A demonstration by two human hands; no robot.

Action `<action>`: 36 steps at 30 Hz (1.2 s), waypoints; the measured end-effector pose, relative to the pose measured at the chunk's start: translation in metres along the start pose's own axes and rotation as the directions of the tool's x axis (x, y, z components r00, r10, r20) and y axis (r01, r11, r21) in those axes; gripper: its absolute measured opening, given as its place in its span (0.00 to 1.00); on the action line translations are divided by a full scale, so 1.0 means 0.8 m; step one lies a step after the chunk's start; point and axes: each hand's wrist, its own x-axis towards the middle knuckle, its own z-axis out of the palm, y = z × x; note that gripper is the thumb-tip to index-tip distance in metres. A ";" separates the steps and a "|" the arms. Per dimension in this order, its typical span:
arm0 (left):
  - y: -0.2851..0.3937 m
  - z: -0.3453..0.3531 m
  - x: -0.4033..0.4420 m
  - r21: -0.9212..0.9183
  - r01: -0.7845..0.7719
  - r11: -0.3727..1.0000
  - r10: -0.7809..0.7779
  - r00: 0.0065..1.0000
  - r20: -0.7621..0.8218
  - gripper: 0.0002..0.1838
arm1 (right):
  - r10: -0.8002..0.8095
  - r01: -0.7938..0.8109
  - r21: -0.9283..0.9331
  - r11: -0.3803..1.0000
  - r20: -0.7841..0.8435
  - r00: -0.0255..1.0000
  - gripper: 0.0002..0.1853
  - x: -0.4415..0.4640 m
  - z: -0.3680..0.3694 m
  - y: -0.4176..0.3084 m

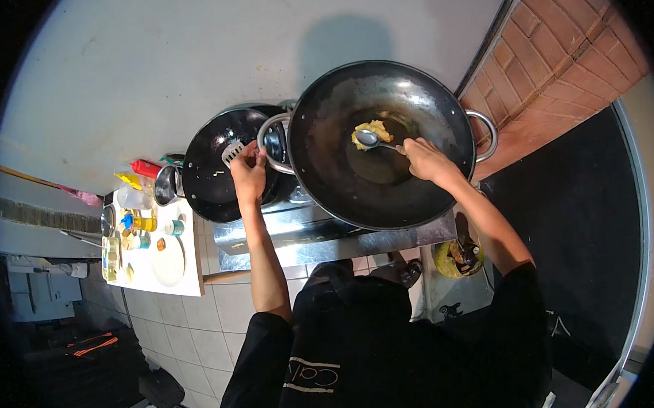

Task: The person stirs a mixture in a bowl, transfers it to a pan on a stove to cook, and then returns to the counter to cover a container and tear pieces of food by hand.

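My right hand [427, 160] grips the handle of a metal spoon [369, 138]. The spoon's bowl rests on a yellow piece of food [382, 131] inside a large black wok [385, 194] with two loop handles. My left hand [249, 171] is closed at the wok's left loop handle, beside a slotted metal spatula [232, 153]. That spatula's head lies over a smaller black wok [209, 181], left of the large one. Whether my left fingers hold the spatula, the loop handle or both is hard to make out.
A metal stove [270, 239] supports both woks. Left of it, a white table [188, 281] bears a red bottle [145, 168], a yellow-filled bottle [144, 224], a round plate [168, 263] and small containers. A brick wall [540, 71] rises at right, above a yellow bucket [450, 263].
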 end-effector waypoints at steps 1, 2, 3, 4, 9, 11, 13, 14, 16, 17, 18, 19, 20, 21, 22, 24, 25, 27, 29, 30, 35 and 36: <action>-0.002 0.001 0.004 0.007 -0.027 1.000 0.027 1.000 0.008 0.16 | -0.002 0.002 -0.005 1.000 -0.009 1.000 0.15 0.002 -0.004 -0.002; -0.004 0.002 0.007 0.003 -0.032 0.999 0.032 0.999 0.007 0.16 | 0.003 -0.003 -0.005 1.000 -0.008 1.000 0.16 0.001 -0.005 -0.003; -0.004 0.002 0.006 -0.015 -0.022 1.000 0.022 1.000 0.010 0.16 | 0.009 -0.009 -0.004 1.000 -0.002 1.000 0.17 -0.002 -0.005 -0.003; -0.003 0.002 0.005 -0.033 -0.013 0.999 0.014 1.000 0.013 0.16 | 0.008 -0.008 -0.005 1.000 -0.003 1.000 0.17 -0.002 -0.004 -0.002; 0.003 0.001 0.004 -0.064 0.003 0.998 -0.004 1.000 -0.003 0.16 | -0.105 0.121 0.053 0.991 -0.241 0.965 0.21 0.013 0.003 0.012; -0.001 -0.001 0.006 -0.095 -0.001 0.996 0.004 0.999 0.037 0.16 | -0.109 0.131 0.073 0.989 -0.251 0.962 0.22 0.009 -0.002 0.009; -0.008 -0.002 0.013 -0.033 -0.006 0.999 0.007 0.999 0.043 0.17 | -0.117 0.145 0.089 0.985 -0.263 0.958 0.23 0.010 -0.004 0.010; -0.013 -0.003 0.016 0.029 -0.008 1.000 0.006 0.999 0.053 0.17 | -0.134 0.166 0.096 0.981 -0.275 0.952 0.23 0.013 0.000 0.019; -0.010 -0.006 0.017 0.017 -0.002 1.000 0.000 0.997 0.071 0.18 | -0.158 0.193 0.095 0.977 -0.288 0.945 0.23 0.011 -0.006 0.017; -0.009 -0.008 0.018 0.009 0.004 1.000 -0.005 0.995 0.097 0.18 | -0.131 0.168 0.117 0.979 -0.275 0.952 0.23 0.007 -0.008 0.016; -0.006 -0.008 0.019 0.006 0.004 1.000 -0.005 0.996 0.091 0.18 | -0.103 0.143 0.139 0.980 -0.262 0.960 0.23 0.004 -0.011 0.014; -0.004 -0.008 0.017 0.024 -0.003 1.000 0.001 0.997 0.078 0.18 | -0.106 0.145 0.136 0.980 -0.261 0.960 0.23 0.005 -0.009 0.016; -0.002 -0.007 0.015 0.043 -0.008 0.999 0.005 0.998 0.069 0.18 | -0.111 0.142 0.116 0.983 -0.243 0.964 0.24 0.006 -0.003 0.023; -0.003 -0.006 0.014 0.041 -0.006 0.999 0.003 0.998 0.070 0.18 | -0.113 0.138 0.097 0.986 -0.226 0.968 0.25 0.005 -0.003 0.023; -0.003 -0.005 0.014 0.066 -0.022 0.998 0.018 0.999 0.050 0.18 | -0.111 0.135 0.096 0.986 -0.225 0.968 0.25 0.003 -0.004 0.022; -0.003 -0.003 0.012 0.089 -0.036 0.995 0.033 0.999 0.034 0.18 | -0.107 0.125 0.081 0.989 -0.198 0.974 0.23 -0.001 -0.006 0.020; -0.003 -0.003 0.012 0.061 -0.024 0.998 0.023 0.999 0.030 0.18 | -0.102 0.120 0.081 0.989 -0.196 0.975 0.23 0.000 -0.001 0.023; 0.000 -0.002 0.011 0.015 -0.019 1.000 0.019 1.000 0.024 0.17 | -0.110 0.125 0.050 0.991 -0.232 0.966 0.19 0.004 0.009 0.027; 0.004 -0.001 0.008 0.011 -0.030 0.999 0.030 0.999 0.022 0.17 | -0.072 0.083 0.051 0.995 -0.188 0.979 0.17 0.004 0.008 0.028; 0.006 -0.002 0.007 0.009 -0.041 0.999 0.041 0.999 0.017 0.16 | -0.037 0.045 0.051 0.998 -0.144 0.989 0.14 0.003 0.005 0.023; 0.002 -0.002 0.008 0.042 -0.054 0.998 0.053 0.998 0.029 0.16 | 0.040 -0.044 -0.043 0.998 -0.094 0.995 0.12 0.001 0.000 0.007; 0.000 -0.001 0.009 0.051 -0.063 0.997 0.062 0.998 0.017 0.16 | 0.051 -0.055 -0.057 0.997 -0.068 0.996 0.12 0.005 -0.002 0.005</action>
